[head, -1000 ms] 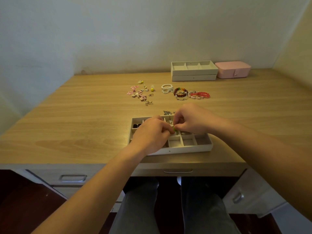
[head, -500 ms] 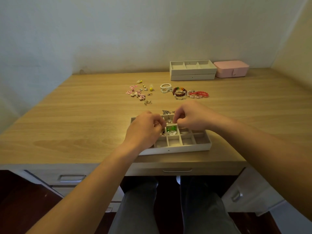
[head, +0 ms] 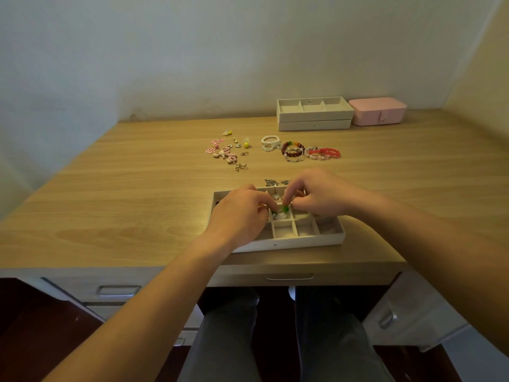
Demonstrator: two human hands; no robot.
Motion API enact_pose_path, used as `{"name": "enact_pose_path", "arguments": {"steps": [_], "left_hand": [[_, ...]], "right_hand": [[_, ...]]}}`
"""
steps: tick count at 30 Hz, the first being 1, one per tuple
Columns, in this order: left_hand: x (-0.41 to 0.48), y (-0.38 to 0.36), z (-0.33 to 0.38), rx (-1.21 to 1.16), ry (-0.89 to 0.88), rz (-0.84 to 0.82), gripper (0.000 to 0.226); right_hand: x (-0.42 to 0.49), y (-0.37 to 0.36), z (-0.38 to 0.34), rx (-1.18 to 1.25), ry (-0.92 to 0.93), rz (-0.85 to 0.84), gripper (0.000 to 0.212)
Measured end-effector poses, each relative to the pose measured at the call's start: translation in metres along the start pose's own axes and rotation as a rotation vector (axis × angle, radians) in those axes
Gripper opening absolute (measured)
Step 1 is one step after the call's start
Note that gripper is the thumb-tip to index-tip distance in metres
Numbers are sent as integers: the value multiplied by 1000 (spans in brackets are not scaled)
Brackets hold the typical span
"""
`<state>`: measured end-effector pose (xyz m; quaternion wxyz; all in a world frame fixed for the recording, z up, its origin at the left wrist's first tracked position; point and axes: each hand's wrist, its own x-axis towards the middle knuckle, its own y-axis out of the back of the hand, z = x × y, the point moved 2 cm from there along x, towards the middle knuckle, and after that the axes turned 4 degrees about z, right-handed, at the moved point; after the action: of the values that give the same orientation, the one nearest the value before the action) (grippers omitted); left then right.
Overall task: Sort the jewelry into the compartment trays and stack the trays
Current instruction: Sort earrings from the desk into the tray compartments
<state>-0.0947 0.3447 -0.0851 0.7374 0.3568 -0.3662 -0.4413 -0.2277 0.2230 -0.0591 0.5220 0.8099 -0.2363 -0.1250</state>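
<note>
Green piece (head: 285, 208) dropped from mid-air between both hands into a middle cell of the tray (head: 289, 242), right under the fingertips. Right hand (head: 322, 197) still pinched it. Left hand (head: 239, 216) was curled alongside, and I can't tell if it held anything. Bracelets (head: 293, 151) beyond the hands stayed unsorted on the table (head: 137, 188).

This looks like a room in a home, at a corner desk. The wood-grain surface (head: 137, 205) is pushed against plain painted walls (head: 192, 51), with pale drawers (head: 118, 290) below and a dark reddish floor (head: 33, 326). A pink jewelry box (head: 377, 111), stacked compartment trays (head: 314, 114), beaded bracelets (head: 293, 150) and small earrings (head: 228, 153) lying loose suggest personal belongings rather than a shop or workshop.
</note>
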Motion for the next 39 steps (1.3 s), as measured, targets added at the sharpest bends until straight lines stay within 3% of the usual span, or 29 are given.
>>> {"name": "enact_pose_path", "arguments": {"steps": [10,23,36,39], "left_hand": [[7,-3,-1,8,15,-3,32],[8,-2,-3,-12,12,-16,31],[8,-2,-4,-69,16,-9,31],[8,0,-6,-131,13,0,31]], "right_hand": [[6,-5,-4,-54,-5,42,8],[8,0,-17,-84,-35,-95,17],[12,-9,-7,9,-77,70,16],[11,-8,-6,-2,-46,43,15]]}}
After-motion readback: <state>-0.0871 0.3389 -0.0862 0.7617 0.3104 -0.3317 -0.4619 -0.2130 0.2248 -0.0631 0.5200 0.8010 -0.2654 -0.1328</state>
